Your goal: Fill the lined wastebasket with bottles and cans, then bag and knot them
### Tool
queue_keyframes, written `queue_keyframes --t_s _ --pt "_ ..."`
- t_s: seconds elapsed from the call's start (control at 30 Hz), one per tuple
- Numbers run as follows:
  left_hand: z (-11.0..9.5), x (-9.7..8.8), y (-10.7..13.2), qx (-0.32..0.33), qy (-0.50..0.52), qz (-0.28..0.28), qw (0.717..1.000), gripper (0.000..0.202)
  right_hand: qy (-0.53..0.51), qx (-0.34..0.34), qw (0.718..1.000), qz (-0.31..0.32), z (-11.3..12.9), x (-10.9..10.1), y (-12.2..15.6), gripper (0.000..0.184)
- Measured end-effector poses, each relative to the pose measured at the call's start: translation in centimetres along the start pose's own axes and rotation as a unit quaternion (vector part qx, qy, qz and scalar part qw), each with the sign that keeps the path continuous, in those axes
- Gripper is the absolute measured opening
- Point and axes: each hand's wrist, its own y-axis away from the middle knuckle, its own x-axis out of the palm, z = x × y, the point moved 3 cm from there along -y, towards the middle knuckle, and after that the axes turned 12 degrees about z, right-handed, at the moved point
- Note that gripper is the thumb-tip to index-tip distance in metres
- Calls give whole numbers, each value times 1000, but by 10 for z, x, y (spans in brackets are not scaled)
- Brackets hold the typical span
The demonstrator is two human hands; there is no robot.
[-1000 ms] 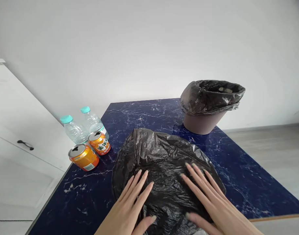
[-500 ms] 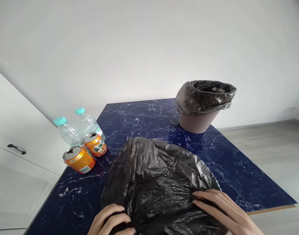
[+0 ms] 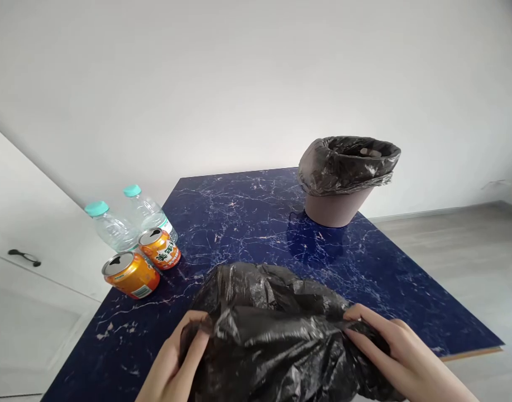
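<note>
A black plastic garbage bag (image 3: 276, 357) spreads across the near part of the blue marbled table, wrinkled and shiny. My left hand (image 3: 178, 357) pinches its left side between thumb and fingers. On the opposite side, my right hand (image 3: 390, 349) grips the plastic the same way, with thumb and forefinger closed on it. Between the two hands the bag is bunched into a fold. Whatever lies under the bag is hidden.
A brownish trash bin (image 3: 335, 209) lined with black plastic stands at the table's (image 3: 239, 218) far right. On the left are two orange cans, one nearer (image 3: 132, 276) and one farther (image 3: 161, 248), and two clear bottles with turquoise caps (image 3: 113, 229) (image 3: 144, 209).
Both hands have gone from resting on the bag with fingers spread to pinching its sides. The bag's far edge has drawn nearer to me and its middle is gathered up.
</note>
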Motion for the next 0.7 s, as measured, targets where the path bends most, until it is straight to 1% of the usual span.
queue_keyframes --t_s 0.1,0.17,0.2,0.23,0.3,0.33,0.37,0.4,0.47,0.5,0.57,0.6,0.7 --pt "-10 -2 -25 -30 -6 -25 999 45 -1 2 998 60 4 2 -19 40" --pt "-15 -2 -35 -18 -18 -59 998 47 7 6 998 57 2 3 -31 41" --pt "-18 -2 -36 6 -40 -90 995 48 14 10 999 42 -2 4 -36 41" --pt "-22 -3 -36 46 -74 -132 987 48 22 13 999 27 -6 6 -40 40" --pt "-33 -1 -27 151 -164 -210 952 46 38 18 999 -4 -17 10 -46 42" --pt "-40 3 -20 201 -205 -228 930 42 46 14 999 -18 -23 12 -48 44" --pt "-46 7 -14 245 -237 -224 913 40 54 7 998 -28 -28 13 -50 46" --pt "-51 12 -8 283 -261 -199 901 39 61 -3 998 -35 -32 15 -51 49" --pt "-58 25 -1 338 -302 -102 886 41 73 -22 996 -42 -35 15 -54 51" --pt "-60 32 0 349 -323 -51 878 42 75 -26 996 -42 -35 14 -55 51" --pt "-57 42 -4 341 -355 27 870 46 70 -24 996 -41 -32 11 -58 50" --pt "-54 45 -8 323 -365 50 872 50 65 -21 997 -40 -29 9 -59 49" --pt "-37 49 -27 255 -382 71 886 63 46 -17 999 -24 -20 3 -63 49"
